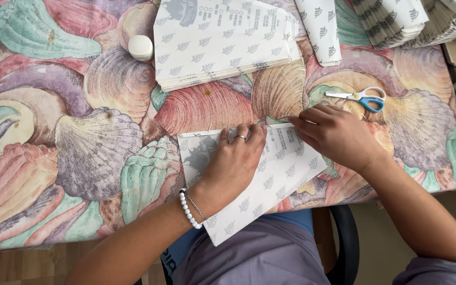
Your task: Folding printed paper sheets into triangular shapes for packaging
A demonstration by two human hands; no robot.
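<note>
Head view: left hand (pixel 237 161) lies flat, fingers spread, palm down on a white patterned paper sheet (pixel 270 182) at the near table edge, w/ a ring on one finger and a bead bracelet (pixel 188 209) at the wrist. Right hand (pixel 333 134) sits just beside it, fingers pressed together and curled down onto the sheet's upper right edge, seemingly holding down a fold; can't tell if it pinches the edge or only presses. Sheet lies skewed, its lower corner hanging off the table over the person's lap. Table carries a shell-print cloth (pixel 80 142). Behind the hands, apart from them, is a stack (pixel 222 42) of the same paper; more folded bundles (pixel 391 18) sit at top right. Scissors (pixel 362 97) w/ blue handles lie near the right hand, not touching. A small white round tub (pixel 141 47) sits left of the stack. Risks, as I judge: sheet could slide since part overhangs and the cloth looks slack, so the crease may go crooked; uneven pressure btwn hands could wrinkle the paper; a right-hand sweep could knock the scissors.
</note>
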